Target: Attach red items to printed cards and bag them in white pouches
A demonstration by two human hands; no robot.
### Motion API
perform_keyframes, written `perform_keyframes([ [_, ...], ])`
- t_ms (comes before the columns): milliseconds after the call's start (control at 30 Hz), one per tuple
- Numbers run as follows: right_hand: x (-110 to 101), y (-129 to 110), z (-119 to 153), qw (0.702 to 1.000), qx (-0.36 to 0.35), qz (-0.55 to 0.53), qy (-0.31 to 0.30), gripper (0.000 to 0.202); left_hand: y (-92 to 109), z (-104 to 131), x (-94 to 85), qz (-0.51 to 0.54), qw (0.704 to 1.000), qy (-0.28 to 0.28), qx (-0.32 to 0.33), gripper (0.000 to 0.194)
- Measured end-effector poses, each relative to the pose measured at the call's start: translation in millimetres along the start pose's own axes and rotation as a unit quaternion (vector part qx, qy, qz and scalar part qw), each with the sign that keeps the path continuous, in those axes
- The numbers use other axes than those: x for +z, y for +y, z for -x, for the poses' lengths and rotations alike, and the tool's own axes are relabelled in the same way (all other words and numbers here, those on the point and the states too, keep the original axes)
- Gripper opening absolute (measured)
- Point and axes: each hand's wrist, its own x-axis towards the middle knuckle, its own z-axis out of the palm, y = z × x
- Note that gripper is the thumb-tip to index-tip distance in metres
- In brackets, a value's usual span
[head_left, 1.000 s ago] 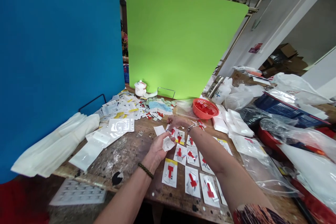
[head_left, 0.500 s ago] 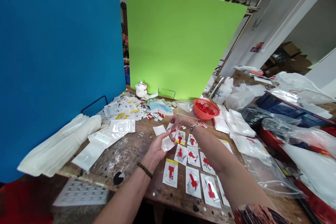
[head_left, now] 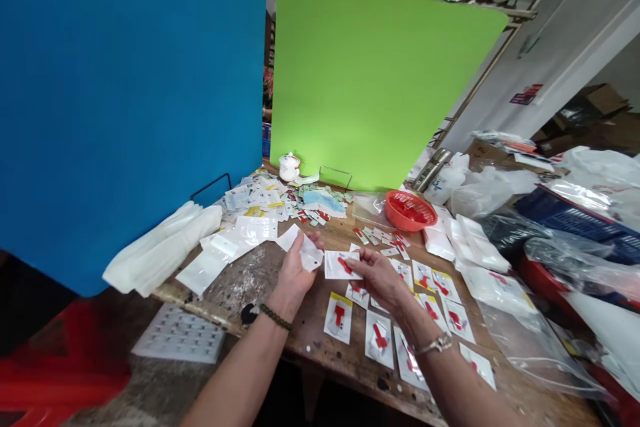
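Just left of the middle, my left hand (head_left: 295,267) is closed on a small white packet (head_left: 311,256), its fingers partly behind it. My right hand (head_left: 383,279) pinches a white card (head_left: 334,265) with a red T-shaped piece (head_left: 345,265) on its face. A narrow gap lies between the card and the packet. Below the hands, several cards with red pieces lie in rows, among them a yellow-topped card (head_left: 339,317) and a plain white one (head_left: 379,339). Some of them are hidden under my right forearm. Beyond my right hand lie loose small tags (head_left: 380,237).
A red plastic basket (head_left: 410,211) stands at the back right. Heaped packets (head_left: 250,199) and a lidded white pot (head_left: 289,167) are at the back left, beside white bags (head_left: 165,247). Blue (head_left: 135,93) and green (head_left: 380,80) panels border the table. Plastic bags (head_left: 530,340) crowd the right.
My right hand has drawn back toward me and now holds the card with the red piece in front of my left hand. The view has shifted, so the scene sits farther right.
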Motion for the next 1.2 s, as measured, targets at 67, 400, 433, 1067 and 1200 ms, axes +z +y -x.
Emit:
perform_keyframes([
  [67, 8, 13, 15, 0.998, 0.002, -0.044, 0.043, 0.044, -3, 7, 1.3, 0.008, 1.0, 0.003, 0.008, 0.016],
  [400, 42, 48, 33, 0.944, -0.107, -0.214, 0.227, 0.05, -23, 20, 1.5, -0.015, 0.995, -0.044, 0.085, 0.011],
  [433, 46, 51, 35, 0.943, -0.11, -0.216, 0.228, 0.049, -24, 20, 1.4, -0.015, 0.995, -0.044, 0.09, 0.009],
  [1067, 42, 51, 27, 0.967, -0.055, -0.207, 0.138, 0.045, -31, 18, -5.8, -0.068, 0.991, -0.094, 0.073, 0.018],
  [1200, 46, 51, 27, 0.975, -0.058, -0.175, 0.122, 0.044, -30, 19, -5.0, -0.072, 0.992, -0.076, 0.072, 0.017],
])
